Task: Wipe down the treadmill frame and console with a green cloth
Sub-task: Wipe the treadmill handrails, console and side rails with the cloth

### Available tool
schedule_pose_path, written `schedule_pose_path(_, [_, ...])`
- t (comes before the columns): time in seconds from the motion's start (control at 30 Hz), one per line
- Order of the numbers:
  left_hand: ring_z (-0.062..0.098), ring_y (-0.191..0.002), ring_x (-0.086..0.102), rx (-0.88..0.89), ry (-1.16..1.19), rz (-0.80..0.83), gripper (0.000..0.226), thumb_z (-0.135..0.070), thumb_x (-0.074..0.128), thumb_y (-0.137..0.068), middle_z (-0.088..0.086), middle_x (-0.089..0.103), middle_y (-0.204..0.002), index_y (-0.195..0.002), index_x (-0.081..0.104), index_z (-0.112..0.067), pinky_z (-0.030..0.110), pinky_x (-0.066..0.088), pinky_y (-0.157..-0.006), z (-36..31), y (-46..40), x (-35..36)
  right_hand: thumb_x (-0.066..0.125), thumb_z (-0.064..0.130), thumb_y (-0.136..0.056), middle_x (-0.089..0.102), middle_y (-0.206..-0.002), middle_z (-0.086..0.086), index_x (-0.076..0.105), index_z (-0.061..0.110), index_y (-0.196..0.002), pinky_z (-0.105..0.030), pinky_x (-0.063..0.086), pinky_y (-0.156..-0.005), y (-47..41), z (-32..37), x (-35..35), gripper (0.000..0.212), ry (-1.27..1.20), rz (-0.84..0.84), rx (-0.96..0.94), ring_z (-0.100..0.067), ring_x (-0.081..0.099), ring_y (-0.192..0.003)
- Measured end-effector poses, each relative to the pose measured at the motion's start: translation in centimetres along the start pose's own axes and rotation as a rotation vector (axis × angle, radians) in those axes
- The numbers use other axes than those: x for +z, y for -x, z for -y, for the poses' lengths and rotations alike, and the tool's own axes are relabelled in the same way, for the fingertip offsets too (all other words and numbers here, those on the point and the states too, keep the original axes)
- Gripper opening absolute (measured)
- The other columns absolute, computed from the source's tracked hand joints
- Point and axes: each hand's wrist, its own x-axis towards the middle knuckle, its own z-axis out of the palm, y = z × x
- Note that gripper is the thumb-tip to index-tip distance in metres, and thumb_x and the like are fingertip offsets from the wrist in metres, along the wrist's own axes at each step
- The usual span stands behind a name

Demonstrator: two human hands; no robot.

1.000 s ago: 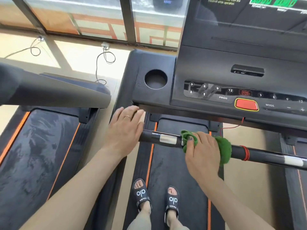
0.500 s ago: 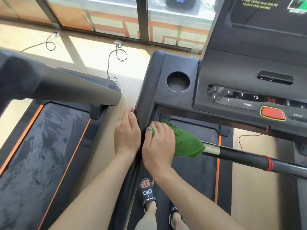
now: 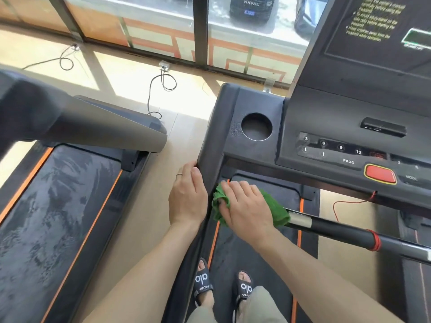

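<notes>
A black treadmill console (image 3: 331,127) fills the right side, with a round cup holder (image 3: 256,127), number buttons and a red stop button (image 3: 380,173). Its left frame arm (image 3: 211,157) slopes down toward me. My left hand (image 3: 187,197) rests on the outer side of that arm, fingers straight. My right hand (image 3: 245,206) grips the green cloth (image 3: 275,208) and presses it where the black crossbar handle (image 3: 345,231) meets the frame arm. The cloth covers the bar's left end.
A second treadmill (image 3: 58,206) with a grey handrail (image 3: 100,129) stands to the left, with a strip of floor between. Cables (image 3: 161,89) lie on the floor by the glass wall. My sandalled feet (image 3: 221,285) stand on the belt. A red cord (image 3: 349,201) hangs under the console.
My right hand slid the cloth leftward along the crossbar to its left end at the frame arm. My left hand shifted from the console corner onto the arm's outer side. The view swung left.
</notes>
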Motion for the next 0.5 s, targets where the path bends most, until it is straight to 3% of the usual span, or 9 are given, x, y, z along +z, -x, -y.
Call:
schedule_pose_path(0.1, [0.028,-0.113,0.056,-0.01,-0.033,0.021,0.038,-0.027,0.029,-0.107,0.006,0.065,-0.123,-0.133,0.056,-0.019,0.037,0.039,-0.09,-0.3,0.2,-0.1,0.033,0.029,-0.106,0.058,-0.085,-0.006,0.063,0.011,-0.093,-0.042,0.045,-0.066,-1.4,0.6,-0.3,0.037,-0.098,0.002,0.108,-0.031,0.055,-0.077])
schedule_pose_path(0.13, [0.027,-0.114,0.055,-0.007,-0.044,0.03,0.038,-0.028,0.029,-0.107,0.006,0.064,-0.125,-0.134,0.054,-0.019,0.036,0.039,-0.09,-0.3,0.3,-0.1,0.036,0.028,-0.105,0.058,-0.081,-0.005,0.061,0.012,-0.085,-0.041,0.046,-0.065,-2.3,0.5,-0.7,0.035,-0.185,-0.002,0.226,-0.03,0.056,-0.075])
schedule_pose_path(0.23, [0.025,-0.113,0.053,-0.019,-0.062,0.044,0.036,-0.029,0.028,-0.107,0.003,0.062,-0.124,-0.132,0.053,-0.021,0.033,0.037,-0.084,-0.6,0.2,-0.1,0.037,0.031,-0.107,0.065,-0.076,0.001,0.06,0.013,-0.079,-0.033,0.045,-0.068,-6.2,-1.3,-3.5,0.04,-0.666,-0.042,0.711,-0.022,0.063,-0.076])
schedule_pose_path(0.27, [0.026,-0.113,0.054,-0.023,-0.075,0.047,0.035,-0.03,0.027,-0.107,0.003,0.061,-0.123,-0.13,0.053,-0.021,0.035,0.038,-0.084,-1.0,0.0,-0.1,0.036,0.032,-0.108,0.066,-0.077,0.004,0.061,0.015,-0.081,-0.027,0.045,-0.067,-7.5,-2.0,-4.7,0.04,-0.813,-0.101,0.772,-0.012,0.063,-0.074])
schedule_pose_path(0.33, [0.027,-0.116,0.053,-0.034,-0.109,0.045,0.038,-0.033,0.025,-0.107,0.002,0.06,-0.127,-0.131,0.052,-0.022,0.039,0.042,-0.09,-2.4,-0.9,0.1,0.035,0.033,-0.109,0.064,-0.085,0.005,0.061,0.018,-0.09,-0.018,0.046,-0.068,-10.3,-3.8,-6.7,0.035,-0.932,-0.225,0.725,-0.003,0.061,-0.077])
schedule_pose_path(0.4, [0.024,-0.125,0.05,-0.027,-0.119,0.06,0.043,-0.036,0.023,-0.107,0.001,0.056,-0.137,-0.14,0.048,-0.024,0.039,0.04,-0.099,-4.4,-2.7,0.6,0.031,0.036,-0.109,0.062,-0.102,0.0,0.062,0.016,-0.107,-0.029,0.047,-0.082,-12.7,-5.6,-7.1,0.036,-0.789,-0.295,0.571,-0.012,0.056,-0.092])
schedule_pose_path(0.43, [0.022,-0.129,0.047,-0.029,-0.114,0.07,0.045,-0.037,0.022,-0.108,0.0,0.053,-0.142,-0.144,0.045,-0.025,0.038,0.037,-0.102,-5.3,-3.9,1.1,0.029,0.037,-0.108,0.06,-0.112,-0.004,0.061,0.014,-0.119,-0.035,0.045,-0.091,-13.4,-6.4,-6.3,0.041,-0.667,-0.263,0.481,-0.018,0.053,-0.102])
schedule_pose_path(0.5, [0.019,-0.136,0.042,-0.046,-0.091,0.093,0.048,-0.037,0.02,-0.108,-0.001,0.049,-0.149,-0.149,0.041,-0.025,0.034,0.034,-0.107,-6.9,-6.7,2.3,0.024,0.041,-0.105,0.05,-0.144,-0.012,0.049,0.014,-0.146,-0.04,0.034,-0.114,-14.2,-7.5,-3.8,0.055,-0.444,-0.03,0.298,-0.027,0.042,-0.133])
